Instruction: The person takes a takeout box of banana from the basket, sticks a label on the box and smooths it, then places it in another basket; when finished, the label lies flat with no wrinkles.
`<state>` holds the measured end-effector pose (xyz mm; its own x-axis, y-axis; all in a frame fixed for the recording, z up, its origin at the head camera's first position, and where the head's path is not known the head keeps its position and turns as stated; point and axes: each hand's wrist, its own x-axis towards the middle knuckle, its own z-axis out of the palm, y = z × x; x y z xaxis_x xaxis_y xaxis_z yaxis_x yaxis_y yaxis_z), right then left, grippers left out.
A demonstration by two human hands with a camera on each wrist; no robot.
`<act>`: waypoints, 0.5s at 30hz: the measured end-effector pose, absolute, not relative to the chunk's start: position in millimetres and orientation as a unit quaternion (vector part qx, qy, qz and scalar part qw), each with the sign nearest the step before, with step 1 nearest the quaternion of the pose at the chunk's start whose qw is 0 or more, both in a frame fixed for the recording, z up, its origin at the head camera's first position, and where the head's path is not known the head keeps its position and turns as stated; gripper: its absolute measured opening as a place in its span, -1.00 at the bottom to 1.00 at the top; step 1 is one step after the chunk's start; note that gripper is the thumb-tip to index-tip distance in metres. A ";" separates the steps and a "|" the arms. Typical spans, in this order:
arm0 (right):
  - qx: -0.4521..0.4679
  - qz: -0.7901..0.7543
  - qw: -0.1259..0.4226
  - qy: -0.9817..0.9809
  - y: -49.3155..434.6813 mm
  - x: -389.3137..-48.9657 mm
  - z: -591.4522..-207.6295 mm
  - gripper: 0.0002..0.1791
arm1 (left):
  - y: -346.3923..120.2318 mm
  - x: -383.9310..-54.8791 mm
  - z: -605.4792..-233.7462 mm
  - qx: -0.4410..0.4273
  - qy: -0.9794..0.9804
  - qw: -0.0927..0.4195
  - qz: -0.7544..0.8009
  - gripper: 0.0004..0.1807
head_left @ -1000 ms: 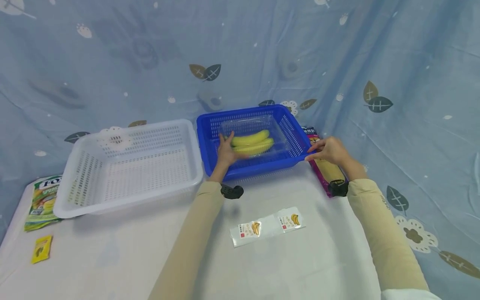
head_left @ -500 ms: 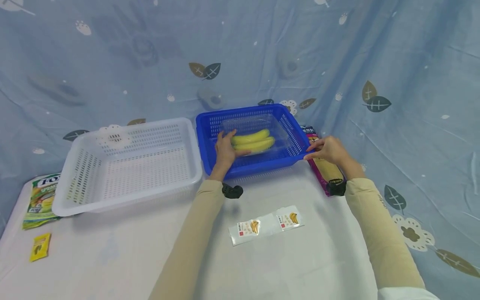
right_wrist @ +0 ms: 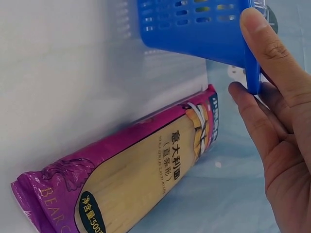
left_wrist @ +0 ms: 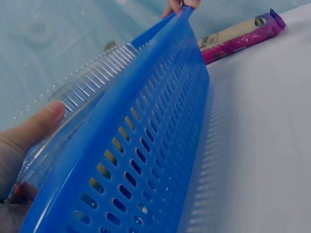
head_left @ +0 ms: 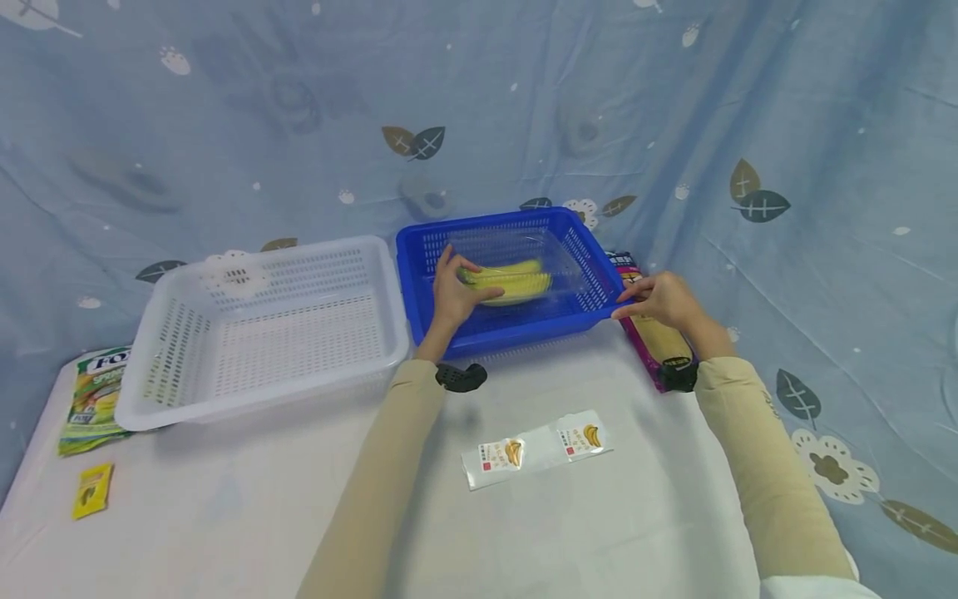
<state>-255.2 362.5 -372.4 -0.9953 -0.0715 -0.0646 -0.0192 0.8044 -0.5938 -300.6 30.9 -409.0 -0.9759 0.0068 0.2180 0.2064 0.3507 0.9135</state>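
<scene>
In the head view a blue slotted basket (head_left: 524,334) stands at the back middle of the table. A clear plastic box (head_left: 566,268) with yellow bananas (head_left: 515,284) in it is inside the basket. My left hand (head_left: 454,295) holds the box by its left end. The left wrist view shows the thumb on the ribbed box wall (left_wrist: 99,73), which rises above the basket's near rim; most of the other fingers are hidden. With thumb and fingers my right hand (head_left: 662,301) pinches the basket's rim at its right front corner, as the right wrist view confirms.
Left of the blue basket stands a white slotted basket (head_left: 292,345). A purple spaghetti pack (right_wrist: 141,170) lies under my right hand. Two banana stickers on a backing strip (head_left: 530,452) lie in front. At far left are a green bag (head_left: 96,408) and a yellow packet (head_left: 93,491).
My left hand has shifted slightly and the clear box has risen or tilted, its ribbed wall now crossing the bananas in view. The right hand stays on the basket rim.
</scene>
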 end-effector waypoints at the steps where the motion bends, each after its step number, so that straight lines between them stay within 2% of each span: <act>1: -0.023 -0.314 0.041 0.948 362.4 -255.2 -371.7 -0.47 | 30.8 -300.6 -408.8 -0.068 -0.818 0.092 -0.564 -0.52; 15: -0.029 -0.285 0.046 0.957 364.6 -255.5 -370.5 -0.52 | 28.4 -298.5 -408.3 -0.121 -0.786 0.157 -0.585 -0.52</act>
